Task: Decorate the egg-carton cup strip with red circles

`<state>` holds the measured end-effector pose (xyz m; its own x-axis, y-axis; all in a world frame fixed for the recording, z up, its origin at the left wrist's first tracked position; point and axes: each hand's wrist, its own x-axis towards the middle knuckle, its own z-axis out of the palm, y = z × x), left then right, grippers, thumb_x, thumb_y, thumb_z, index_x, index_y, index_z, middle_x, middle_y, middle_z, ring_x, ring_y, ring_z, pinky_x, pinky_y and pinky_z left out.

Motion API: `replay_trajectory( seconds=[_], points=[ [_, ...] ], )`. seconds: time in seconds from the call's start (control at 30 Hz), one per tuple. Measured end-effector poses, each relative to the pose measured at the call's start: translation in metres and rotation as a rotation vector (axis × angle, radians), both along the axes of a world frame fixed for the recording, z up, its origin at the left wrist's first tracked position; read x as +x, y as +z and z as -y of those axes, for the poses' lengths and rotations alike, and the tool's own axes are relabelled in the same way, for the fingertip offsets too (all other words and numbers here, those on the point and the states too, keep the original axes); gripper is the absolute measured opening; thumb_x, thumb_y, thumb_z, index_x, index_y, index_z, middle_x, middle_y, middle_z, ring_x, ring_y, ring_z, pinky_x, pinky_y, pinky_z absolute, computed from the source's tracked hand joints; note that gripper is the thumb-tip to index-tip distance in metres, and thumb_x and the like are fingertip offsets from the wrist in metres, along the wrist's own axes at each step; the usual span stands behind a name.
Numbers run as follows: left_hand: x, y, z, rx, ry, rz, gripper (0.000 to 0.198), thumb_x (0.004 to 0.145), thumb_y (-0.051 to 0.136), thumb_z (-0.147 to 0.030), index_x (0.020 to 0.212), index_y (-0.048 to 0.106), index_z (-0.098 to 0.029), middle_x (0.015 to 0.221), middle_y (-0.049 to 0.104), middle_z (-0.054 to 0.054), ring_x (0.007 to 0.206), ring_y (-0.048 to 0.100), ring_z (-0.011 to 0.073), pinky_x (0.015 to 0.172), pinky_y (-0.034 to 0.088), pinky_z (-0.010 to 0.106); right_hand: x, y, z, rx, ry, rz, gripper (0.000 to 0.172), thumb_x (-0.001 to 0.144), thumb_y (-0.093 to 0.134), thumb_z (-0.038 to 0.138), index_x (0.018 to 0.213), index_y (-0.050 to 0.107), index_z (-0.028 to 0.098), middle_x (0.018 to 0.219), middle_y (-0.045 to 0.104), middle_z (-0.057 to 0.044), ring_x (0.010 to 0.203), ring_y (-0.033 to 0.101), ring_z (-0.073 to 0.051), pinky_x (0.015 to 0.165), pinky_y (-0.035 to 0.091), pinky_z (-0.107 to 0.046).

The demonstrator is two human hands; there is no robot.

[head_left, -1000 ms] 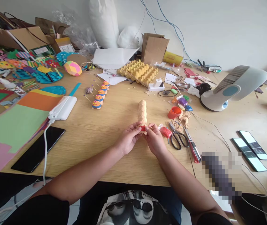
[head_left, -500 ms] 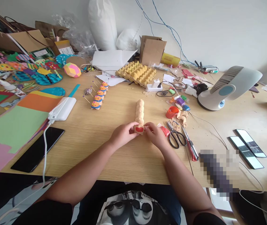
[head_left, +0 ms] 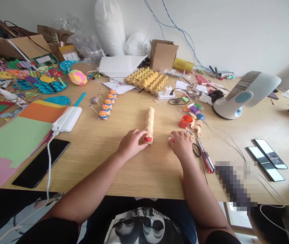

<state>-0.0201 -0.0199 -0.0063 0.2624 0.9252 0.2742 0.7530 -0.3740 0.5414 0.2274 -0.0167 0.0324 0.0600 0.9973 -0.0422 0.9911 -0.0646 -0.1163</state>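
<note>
A pale bumpy strip cut from an egg carton [head_left: 149, 120] lies lengthwise on the table, with a red patch on its near end. My left hand [head_left: 132, 144] holds that end from the left, thumb low and fingers above. To the right, my right hand [head_left: 181, 144] is down on a small clear packet of red modelling clay [head_left: 170, 139], its fingers curled over it and mostly hiding it. Beside that hand are scissors [head_left: 197, 150], partly covered, and a red utility knife [head_left: 207, 161]. A finished painted caterpillar [head_left: 107, 104] with pin feelers stands at the left.
A red cup [head_left: 185, 121], wood-coloured shavings and bagged coloured clay lie to the right. Farther back are a yellow egg tray [head_left: 148, 79], a power strip [head_left: 166, 93] and a white fan [head_left: 243, 96]. A power bank [head_left: 69, 118], black phone [head_left: 41, 162] and coloured paper are on the left.
My right hand has left the carton strip and moved right onto the red clay packet, covering part of the scissors. My left hand stays at the strip, which is now set slightly left.
</note>
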Motion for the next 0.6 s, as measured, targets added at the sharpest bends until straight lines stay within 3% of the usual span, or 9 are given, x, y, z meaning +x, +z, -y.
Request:
replay_trajectory(
  seconds=[0.1, 0.27, 0.43, 0.6],
  points=[
    [0.002, 0.002, 0.001, 0.083, -0.007, 0.064, 0.058, 0.08, 0.083, -0.035, 0.133, 0.061, -0.026, 0.116, 0.068, 0.009, 0.108, 0.065, 0.0287, 0.091, 0.054, 0.041, -0.004, -0.002, 0.0, 0.128, 0.044, -0.102, 0.038, 0.096, 0.055, 0.025, 0.133, 0.064, 0.021, 0.133, 0.064, -0.016, 0.122, 0.061, -0.035, 0.1, 0.049, -0.049],
    [0.01, 0.004, 0.003, 0.284, -0.103, 0.196, 0.026, 0.092, 0.071, -0.029, 0.117, 0.068, -0.023, 0.111, 0.071, 0.008, 0.106, 0.065, 0.0245, 0.096, 0.053, 0.04, -0.019, -0.012, 0.003, 0.301, 0.325, -0.433, 0.038, 0.094, 0.061, 0.024, 0.132, 0.064, 0.022, 0.132, 0.063, -0.015, 0.114, 0.065, -0.031, 0.101, 0.052, -0.045],
    [0.014, 0.006, 0.007, 0.287, -0.202, 0.295, 0.022, 0.096, 0.068, -0.027, 0.117, 0.067, -0.023, 0.103, 0.076, 0.006, 0.1, 0.069, 0.0217, 0.092, 0.054, 0.038, -0.029, -0.017, 0.006, 0.333, 0.536, -0.821, 0.04, 0.087, 0.067, 0.017, 0.126, 0.062, 0.026, 0.126, 0.066, -0.01, 0.118, 0.064, -0.027, 0.103, 0.052, -0.043],
    [0.014, 0.012, 0.01, 0.341, -0.254, 0.355, 0.037, 0.097, 0.066, -0.023, 0.134, 0.061, -0.025, 0.111, 0.075, 0.006, 0.098, 0.069, 0.0195, 0.093, 0.054, 0.037, -0.031, -0.017, 0.007, 0.194, 0.542, -1.079, 0.034, 0.092, 0.066, 0.022, 0.125, 0.06, 0.026, 0.126, 0.066, -0.01, 0.118, 0.062, -0.025, 0.103, 0.052, -0.043]
  ],
)
